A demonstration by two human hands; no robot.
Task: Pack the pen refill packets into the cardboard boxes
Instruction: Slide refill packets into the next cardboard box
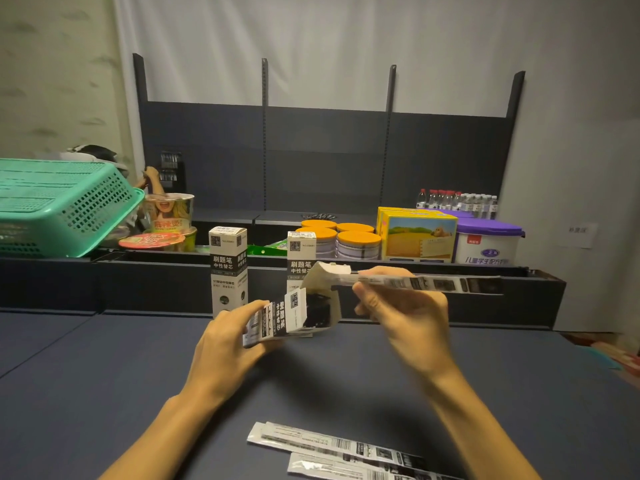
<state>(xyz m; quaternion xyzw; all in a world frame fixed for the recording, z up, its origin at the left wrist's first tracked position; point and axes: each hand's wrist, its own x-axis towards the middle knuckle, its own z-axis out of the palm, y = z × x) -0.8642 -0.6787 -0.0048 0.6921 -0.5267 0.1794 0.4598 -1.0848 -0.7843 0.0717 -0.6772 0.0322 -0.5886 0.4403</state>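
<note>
— Above the dark table [104, 375], what have you got in each hand?

— My left hand [221, 348] is wrapped around an open cardboard box [287, 320], tipped on its side so the mouth faces right, flaps [325, 271] spread apart. I hold it that way, I'd say, so a long packet can slide straight in. My right hand [398, 306] pinches one pen refill packet [433, 283] near its left end, level with the opening, its tip just at the upper flap. It isn't inside yet as far as I can see, and the picture is a little blurred there.

— Anything left to pack?

— Two more packets [346, 452] lie flat on the table near me, side by side, close at hand for the next picks. Two closed boxes [228, 268] stand upright at the far edge of the table, one partly behind the box I hold. Whether they are full I can't tell.

— And behind those?

— A shelf ledge with orange-lidded tins [337, 237], a yellow carton [419, 237], a purple-lidded tub [488, 242], and a green basket [62, 206] upturned at the left. All well clear of my hands.

— Next step?

— I judge it's feeding the packet lengthwise into the mouth, keeping the flaps from catching it.
</note>
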